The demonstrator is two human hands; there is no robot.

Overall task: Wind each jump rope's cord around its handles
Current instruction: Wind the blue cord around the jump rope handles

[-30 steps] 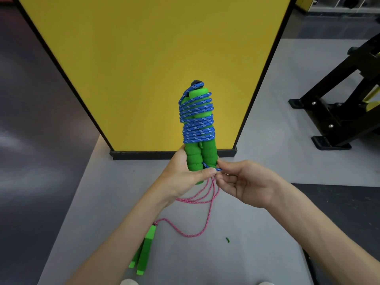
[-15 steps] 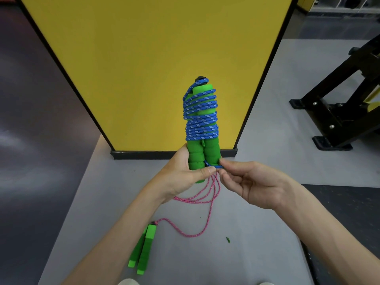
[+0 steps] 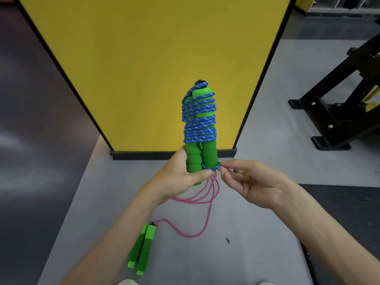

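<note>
In the centre of the frame I hold a pair of green foam handles [image 3: 200, 155] upright, side by side. A blue cord [image 3: 199, 118] flecked with white is wound in tight coils round their upper half, looser near the top. My left hand [image 3: 181, 177] grips the handles' bare lower ends, thumb across the front. My right hand [image 3: 253, 186] pinches a turn of the blue cord just at the lower right of the handles, its other fingers loosely curled. Below my hands a pink cord [image 3: 207, 212] loops over the grey floor [image 3: 246, 233] to a second pair of green handles [image 3: 144, 247] lying at lower left. A yellow panel [image 3: 154, 48] stands behind.
</note>
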